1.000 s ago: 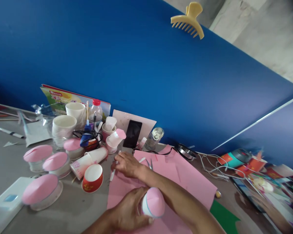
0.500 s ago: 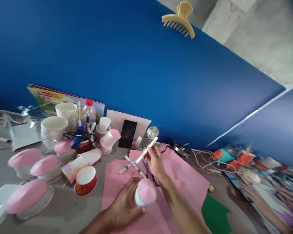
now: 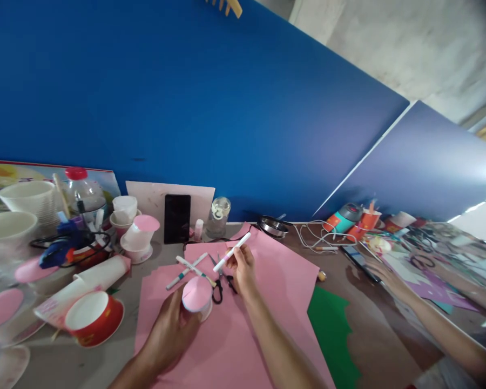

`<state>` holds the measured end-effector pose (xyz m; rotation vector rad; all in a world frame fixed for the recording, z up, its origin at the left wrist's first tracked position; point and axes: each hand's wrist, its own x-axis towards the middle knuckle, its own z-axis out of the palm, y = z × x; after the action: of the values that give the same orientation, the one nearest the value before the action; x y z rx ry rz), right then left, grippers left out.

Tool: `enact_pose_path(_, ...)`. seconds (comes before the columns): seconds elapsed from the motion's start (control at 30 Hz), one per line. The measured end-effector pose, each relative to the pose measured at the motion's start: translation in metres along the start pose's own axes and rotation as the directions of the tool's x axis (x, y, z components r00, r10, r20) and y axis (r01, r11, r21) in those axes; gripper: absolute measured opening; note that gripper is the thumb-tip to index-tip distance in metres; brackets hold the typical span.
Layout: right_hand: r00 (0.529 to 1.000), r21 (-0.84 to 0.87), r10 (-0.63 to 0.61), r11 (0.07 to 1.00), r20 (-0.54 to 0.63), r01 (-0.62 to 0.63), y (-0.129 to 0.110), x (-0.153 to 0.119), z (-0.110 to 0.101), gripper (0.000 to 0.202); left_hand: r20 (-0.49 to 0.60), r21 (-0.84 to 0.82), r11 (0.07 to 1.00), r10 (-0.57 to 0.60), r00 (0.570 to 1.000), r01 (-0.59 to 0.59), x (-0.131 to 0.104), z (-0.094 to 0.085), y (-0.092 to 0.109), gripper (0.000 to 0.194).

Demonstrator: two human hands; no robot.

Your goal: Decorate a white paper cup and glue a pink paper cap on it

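Note:
My left hand is wrapped around a white paper cup with a round pink paper piece on its top. In my right hand a white marker is pinched, tilted up to the right. Below the hands spread sheets of pink paper. Black-handled scissors lie on the paper between my hands. Close by, two more markers lie crossed.
Left of the paper sit a red paper bowl, fallen paper cups and stacked white cups. A phone leans at the back beside a glass jar. Right are green paper, tape and another person's arm.
The view has swung to the right, so the table's things appear further left. Both hands keep their hold on the cup and the marker. The scissors show more plainly now.

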<state>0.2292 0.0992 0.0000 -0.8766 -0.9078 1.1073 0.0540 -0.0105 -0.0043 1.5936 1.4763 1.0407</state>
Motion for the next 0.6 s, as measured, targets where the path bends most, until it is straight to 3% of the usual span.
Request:
enact_pose_path(0.13,1.0,0.028,0.013,1.0,0.003,-0.013,-0.011,-0.004,0.003,0.034,-0.077,0.036,0.998,0.054,0.996,-0.051,0.001,0.004,-0.008,0.057)
enact_pose_path(0.23,0.999,0.052,0.024,0.998,0.037,-0.026,-0.025,-0.011,0.009,0.033,-0.177,0.039,0.982,0.188,0.966,-0.184,-0.002,0.0,-0.013,0.063)
enact_pose_path(0.43,0.96,0.018,-0.04,0.999,0.278,0.036,-0.061,-0.035,0.023,0.027,-0.296,0.061,0.908,0.414,0.861,-0.415,-0.014,-0.018,-0.015,0.04)
enact_pose_path(0.6,0.909,-0.026,0.009,1.0,0.417,0.002,-0.072,-0.06,0.04,0.026,-0.28,-0.034,0.874,0.457,0.844,-0.485,-0.016,-0.014,-0.014,0.042)
